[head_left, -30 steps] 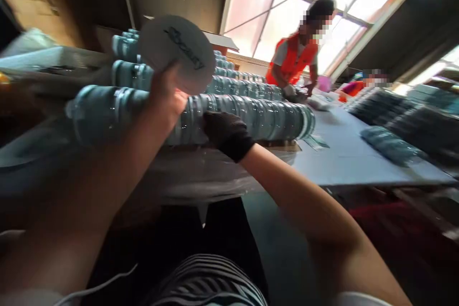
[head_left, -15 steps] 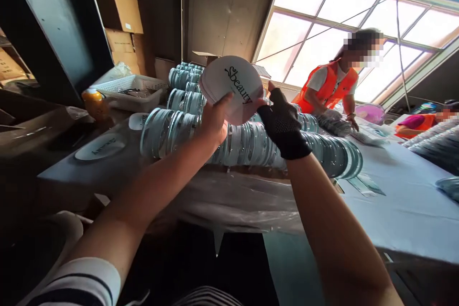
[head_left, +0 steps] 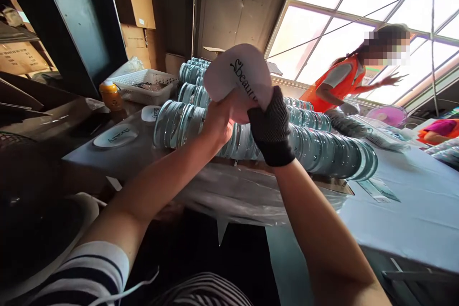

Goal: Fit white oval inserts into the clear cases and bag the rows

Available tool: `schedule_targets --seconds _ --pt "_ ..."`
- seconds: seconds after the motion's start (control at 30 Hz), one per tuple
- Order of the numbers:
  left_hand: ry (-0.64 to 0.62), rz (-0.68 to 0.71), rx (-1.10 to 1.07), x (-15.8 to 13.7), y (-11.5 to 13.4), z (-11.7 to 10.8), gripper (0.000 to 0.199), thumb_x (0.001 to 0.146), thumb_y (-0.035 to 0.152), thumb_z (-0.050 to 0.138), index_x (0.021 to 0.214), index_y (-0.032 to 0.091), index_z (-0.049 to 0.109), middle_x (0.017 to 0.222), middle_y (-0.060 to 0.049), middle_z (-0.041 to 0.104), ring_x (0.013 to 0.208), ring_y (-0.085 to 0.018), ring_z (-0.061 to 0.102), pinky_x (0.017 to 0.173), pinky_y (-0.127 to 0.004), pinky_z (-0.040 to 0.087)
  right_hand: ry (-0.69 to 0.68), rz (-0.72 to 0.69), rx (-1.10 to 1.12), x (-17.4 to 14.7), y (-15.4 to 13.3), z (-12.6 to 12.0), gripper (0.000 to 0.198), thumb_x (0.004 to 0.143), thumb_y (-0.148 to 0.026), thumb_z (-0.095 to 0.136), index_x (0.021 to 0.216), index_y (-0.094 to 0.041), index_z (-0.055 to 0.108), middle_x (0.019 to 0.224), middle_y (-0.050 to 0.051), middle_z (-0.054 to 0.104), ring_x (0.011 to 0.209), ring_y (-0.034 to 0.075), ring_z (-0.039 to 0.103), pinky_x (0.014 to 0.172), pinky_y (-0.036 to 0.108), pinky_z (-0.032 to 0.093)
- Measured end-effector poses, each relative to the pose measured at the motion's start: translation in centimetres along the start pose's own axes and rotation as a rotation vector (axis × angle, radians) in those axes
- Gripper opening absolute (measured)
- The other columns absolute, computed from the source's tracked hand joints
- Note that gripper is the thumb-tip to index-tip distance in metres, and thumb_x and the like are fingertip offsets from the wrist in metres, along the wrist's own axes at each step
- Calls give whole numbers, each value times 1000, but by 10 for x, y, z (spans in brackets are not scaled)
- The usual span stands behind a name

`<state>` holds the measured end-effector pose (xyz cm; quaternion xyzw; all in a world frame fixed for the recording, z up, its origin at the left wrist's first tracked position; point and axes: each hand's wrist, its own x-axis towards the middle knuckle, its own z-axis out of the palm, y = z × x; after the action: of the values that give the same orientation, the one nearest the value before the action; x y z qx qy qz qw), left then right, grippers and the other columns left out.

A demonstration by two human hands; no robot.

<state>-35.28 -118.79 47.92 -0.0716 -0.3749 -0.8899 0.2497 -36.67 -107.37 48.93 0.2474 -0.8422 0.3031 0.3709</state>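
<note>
Up in front of me is a stack of round white paper cards (head_left: 224,74) with "beauty" in black script on the top one, bowed and wavy rather than flat. My bare left hand (head_left: 221,119) grips the lower edge, thumb on the print. My right hand (head_left: 269,126), in a black dotted glove, is closed round the right edge; its fingertips are mostly hidden. Just behind and below both hands runs a row of round clear-rimmed discs (head_left: 322,150) standing on edge. More printed round cards (head_left: 115,136) lie on the table to the left.
The white-covered table (head_left: 405,210) extends right. At back left stand a white plastic basket (head_left: 168,93) and a yellow-orange bottle (head_left: 111,95). Further rows of discs (head_left: 193,71) are behind. Across the table a person in an orange vest (head_left: 335,83) raises a hand near a pink basin (head_left: 387,114).
My right hand has come in over the cards' right edge, and the cards, flat before, are now bent. The view has shifted left. The person opposite has lifted a hand.
</note>
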Motion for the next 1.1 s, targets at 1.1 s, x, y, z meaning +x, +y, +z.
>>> schedule_targets --seconds 1.1 --pt "97 -90 -84 47 30 -31 59 95 19 55 152 26 43 147 -2 61 132 -21 57 119 -50 40 -476 153 -147 -47 -37 25 23 96 -27 47 100 -17 68 96 11 76 88 24 71 72 30 46"
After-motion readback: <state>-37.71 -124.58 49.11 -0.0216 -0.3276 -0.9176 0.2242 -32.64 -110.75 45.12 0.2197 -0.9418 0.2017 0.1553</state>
